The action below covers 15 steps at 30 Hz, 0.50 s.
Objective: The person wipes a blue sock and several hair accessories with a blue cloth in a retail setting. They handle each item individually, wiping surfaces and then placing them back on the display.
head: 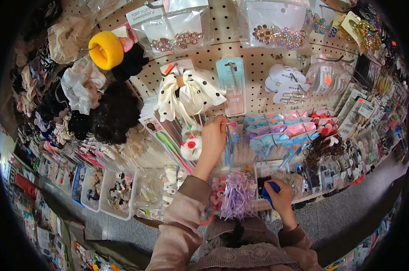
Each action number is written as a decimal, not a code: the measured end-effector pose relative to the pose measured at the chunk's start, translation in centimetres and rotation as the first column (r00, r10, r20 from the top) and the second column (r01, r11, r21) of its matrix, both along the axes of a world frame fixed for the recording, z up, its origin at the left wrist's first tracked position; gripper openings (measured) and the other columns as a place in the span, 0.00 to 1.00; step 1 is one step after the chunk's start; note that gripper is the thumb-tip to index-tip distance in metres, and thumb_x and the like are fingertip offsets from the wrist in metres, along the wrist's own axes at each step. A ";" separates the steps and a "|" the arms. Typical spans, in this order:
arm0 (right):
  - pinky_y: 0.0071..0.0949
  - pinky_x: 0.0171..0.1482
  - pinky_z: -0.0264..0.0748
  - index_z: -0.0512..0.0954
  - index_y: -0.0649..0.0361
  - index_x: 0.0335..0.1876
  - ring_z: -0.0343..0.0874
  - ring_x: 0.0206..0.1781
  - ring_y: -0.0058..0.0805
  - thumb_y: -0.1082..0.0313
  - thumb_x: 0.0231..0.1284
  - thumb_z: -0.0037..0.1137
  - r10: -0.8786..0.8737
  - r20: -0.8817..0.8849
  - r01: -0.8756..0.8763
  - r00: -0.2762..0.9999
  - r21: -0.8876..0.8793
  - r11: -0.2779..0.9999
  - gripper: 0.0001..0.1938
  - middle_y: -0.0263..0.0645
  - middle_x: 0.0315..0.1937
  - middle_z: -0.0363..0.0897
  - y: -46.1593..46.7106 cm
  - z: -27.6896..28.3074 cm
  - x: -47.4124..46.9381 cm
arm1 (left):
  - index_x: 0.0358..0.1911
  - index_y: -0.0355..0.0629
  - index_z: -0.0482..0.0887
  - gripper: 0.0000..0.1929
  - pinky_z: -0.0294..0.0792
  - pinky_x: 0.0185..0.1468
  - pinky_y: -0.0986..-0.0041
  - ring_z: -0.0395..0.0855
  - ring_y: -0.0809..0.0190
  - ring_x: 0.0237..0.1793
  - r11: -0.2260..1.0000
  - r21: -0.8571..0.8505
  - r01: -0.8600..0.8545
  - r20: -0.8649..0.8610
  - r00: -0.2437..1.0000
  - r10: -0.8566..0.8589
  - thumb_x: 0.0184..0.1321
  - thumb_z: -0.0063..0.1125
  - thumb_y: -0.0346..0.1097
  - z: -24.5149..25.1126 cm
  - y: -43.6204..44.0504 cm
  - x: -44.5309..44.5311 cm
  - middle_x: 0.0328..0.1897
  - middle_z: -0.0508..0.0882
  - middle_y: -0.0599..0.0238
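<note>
My left hand is raised to the pegboard, its fingers at a metal display hook beside a carded blue ribbon flower. Whether the fingers grip the hook or a card cannot be told. Left of that hand hangs a white fluffy pompom with a red centre, and above it a white polka-dot fabric bow. Lower right, my right hand is closed on a blue object, perhaps a cloth. Between the hands, lower down, lies a bunch of lilac ribbon hair pieces.
Metal hooks stick out from the pegboard. A yellow fuzzy hair band and scrunchies hang at left. White plastic baskets hold small accessories at lower left. Carded blue bows hang at right, above a shelf of goods.
</note>
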State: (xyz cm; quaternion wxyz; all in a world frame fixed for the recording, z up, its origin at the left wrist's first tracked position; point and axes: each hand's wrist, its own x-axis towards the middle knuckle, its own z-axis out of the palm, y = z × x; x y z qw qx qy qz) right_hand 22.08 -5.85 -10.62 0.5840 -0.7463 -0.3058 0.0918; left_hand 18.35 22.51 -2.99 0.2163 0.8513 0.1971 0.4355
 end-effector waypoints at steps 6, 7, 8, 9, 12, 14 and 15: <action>0.27 0.32 0.75 0.82 0.67 0.35 0.79 0.30 0.21 0.68 0.59 0.64 -0.042 -0.287 0.007 0.957 -0.123 0.992 0.08 0.38 0.26 0.81 -2.1 -2.4 0.5 | 0.35 0.37 0.81 0.05 0.73 0.36 0.62 0.83 0.48 0.30 0.997 -0.052 -0.051 0.007 0.999 0.051 0.56 0.58 0.24 -0.3 0.8 1.0 0.28 0.83 0.51; 0.26 0.32 0.75 0.81 0.67 0.35 0.78 0.30 0.20 0.68 0.59 0.64 -0.004 -0.256 -0.014 0.967 -0.071 0.997 0.09 0.38 0.26 0.81 -2.5 -2.8 0.6 | 0.35 0.37 0.81 0.05 0.73 0.37 0.62 0.83 0.47 0.31 0.998 -0.033 -0.058 0.009 0.998 0.058 0.56 0.59 0.25 -0.2 0.8 1.0 0.29 0.83 0.51; 0.25 0.32 0.75 0.81 0.68 0.35 0.78 0.30 0.19 0.68 0.59 0.64 0.000 -0.270 -0.022 0.963 -0.077 0.997 0.09 0.37 0.26 0.80 -2.7 -3.2 0.7 | 0.35 0.37 0.81 0.04 0.73 0.37 0.61 0.83 0.46 0.32 0.998 -0.033 -0.047 0.024 0.999 0.048 0.55 0.59 0.25 -0.1 0.7 1.0 0.30 0.83 0.50; 0.25 0.32 0.74 0.81 0.69 0.35 0.77 0.30 0.18 0.68 0.59 0.64 0.004 -0.283 -0.029 0.959 -0.085 0.996 0.09 0.36 0.25 0.79 -3.1 -3.6 0.8 | 0.35 0.38 0.81 0.05 0.73 0.39 0.61 0.83 0.46 0.33 0.998 -0.044 -0.043 0.018 0.999 0.044 0.55 0.59 0.25 0.1 0.7 0.9 0.32 0.83 0.50; 0.22 0.31 0.73 0.80 0.68 0.33 0.75 0.28 0.16 0.69 0.58 0.64 -0.018 -0.425 -0.003 0.905 -0.050 0.999 0.09 0.33 0.24 0.77 -3.4 -5.2 0.9 | 0.37 0.38 0.81 0.08 0.71 0.49 0.58 0.80 0.43 0.43 0.996 -0.074 -0.057 -0.061 0.997 0.053 0.54 0.55 0.21 0.7 0.0 0.6 0.38 0.84 0.49; 0.22 0.32 0.73 0.80 0.67 0.33 0.75 0.29 0.18 0.70 0.57 0.63 -0.024 -0.406 -0.005 0.913 -0.069 0.998 0.07 0.33 0.25 0.78 -3.5 -6.8 1.2 | 0.41 0.37 0.81 0.12 0.70 0.52 0.58 0.79 0.42 0.47 0.997 0.037 -0.065 -0.023 0.998 0.065 0.53 0.53 0.20 1.4 -0.8 0.1 0.44 0.83 0.47; 0.23 0.33 0.73 0.80 0.66 0.33 0.75 0.30 0.19 0.71 0.56 0.62 -0.019 -0.377 -0.012 0.926 -0.080 0.997 0.06 0.34 0.26 0.78 -3.5 -7.7 1.4 | 0.44 0.37 0.81 0.14 0.70 0.54 0.59 0.78 0.41 0.50 0.995 0.060 -0.079 -0.045 0.996 0.082 0.53 0.52 0.19 1.8 -1.4 -0.4 0.47 0.82 0.46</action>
